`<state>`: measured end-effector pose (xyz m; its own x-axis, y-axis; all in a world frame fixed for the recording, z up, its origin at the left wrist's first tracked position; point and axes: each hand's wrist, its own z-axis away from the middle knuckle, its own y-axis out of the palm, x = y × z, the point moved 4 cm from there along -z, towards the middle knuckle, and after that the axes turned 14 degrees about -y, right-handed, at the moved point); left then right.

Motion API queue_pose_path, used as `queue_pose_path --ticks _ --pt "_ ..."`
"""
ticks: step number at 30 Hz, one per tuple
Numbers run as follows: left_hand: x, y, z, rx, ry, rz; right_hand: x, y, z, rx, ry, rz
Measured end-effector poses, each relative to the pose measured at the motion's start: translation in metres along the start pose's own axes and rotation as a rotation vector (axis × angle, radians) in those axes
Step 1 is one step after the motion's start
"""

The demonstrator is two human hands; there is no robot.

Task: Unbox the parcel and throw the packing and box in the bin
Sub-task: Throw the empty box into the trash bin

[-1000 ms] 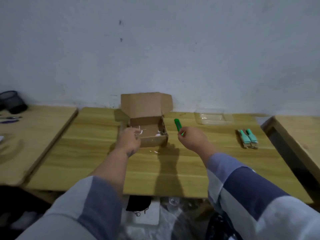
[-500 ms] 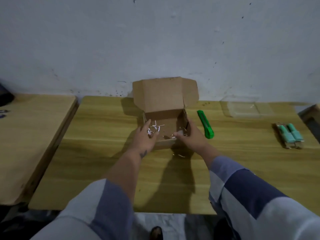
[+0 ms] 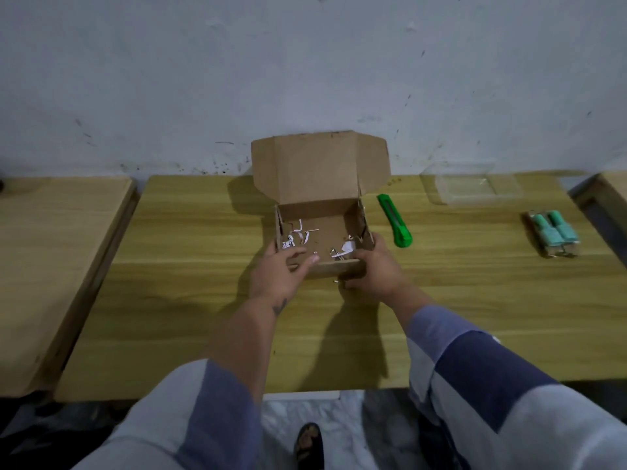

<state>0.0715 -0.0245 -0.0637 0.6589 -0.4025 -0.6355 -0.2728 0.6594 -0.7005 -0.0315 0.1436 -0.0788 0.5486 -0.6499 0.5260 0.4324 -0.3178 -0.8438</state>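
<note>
At the middle of the table (image 3: 190, 300), both hands grip the open box (image 3: 320, 212), left hand (image 3: 278, 271) at 7 o'clock, right hand (image 3: 373, 269) at 5, ready, I think, to lift it with its paper bits (image 3: 298, 234) toward a bin not seen.

Brown box (image 3: 315, 171), green cutter (image 3: 395, 220)
</note>
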Motion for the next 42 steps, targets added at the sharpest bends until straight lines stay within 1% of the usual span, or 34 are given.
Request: queue_pose_path --ticks 7,11,14,17,20,22,25,27,31,34,39,42 --pt "0.007 0.009 0.024 -0.019 -0.030 -0.079 -0.001 0.005 0.012 -0.074 -0.041 0.159" --pt "0.010 0.017 0.048 0.013 -0.040 -0.064 -0.003 0.004 0.046 -0.034 -0.029 0.235" --pt "-0.001 0.028 0.081 0.056 -0.021 -0.048 -0.014 -0.006 0.085 -0.036 0.016 0.238" --pt "-0.026 0.048 0.121 0.084 0.060 0.022 -0.030 -0.029 0.132 -0.065 0.052 0.256" --pt "-0.055 0.075 0.168 0.117 0.140 0.081 -0.051 -0.063 0.192 -0.135 0.084 0.287" --pt "-0.076 0.097 0.201 0.158 0.160 0.127 -0.069 -0.082 0.237 -0.215 0.106 0.294" --pt "-0.107 0.131 0.248 0.237 0.151 0.112 -0.097 -0.103 0.301 -0.369 0.165 0.235" --pt "-0.126 0.159 0.274 0.284 0.191 0.101 -0.120 -0.114 0.341 -0.462 0.211 0.201" --pt "-0.154 0.212 0.317 0.385 0.239 0.067 -0.167 -0.129 0.411 -0.564 0.350 0.154" --pt "-0.167 0.251 0.339 0.454 0.299 0.026 -0.199 -0.125 0.457 -0.647 0.455 0.060" --pt "-0.177 0.327 0.367 0.618 0.370 -0.090 -0.243 -0.096 0.526 -0.692 0.632 -0.013" --pt "-0.174 0.370 0.376 0.724 0.381 -0.162 -0.262 -0.077 0.557 -0.687 0.744 -0.055"
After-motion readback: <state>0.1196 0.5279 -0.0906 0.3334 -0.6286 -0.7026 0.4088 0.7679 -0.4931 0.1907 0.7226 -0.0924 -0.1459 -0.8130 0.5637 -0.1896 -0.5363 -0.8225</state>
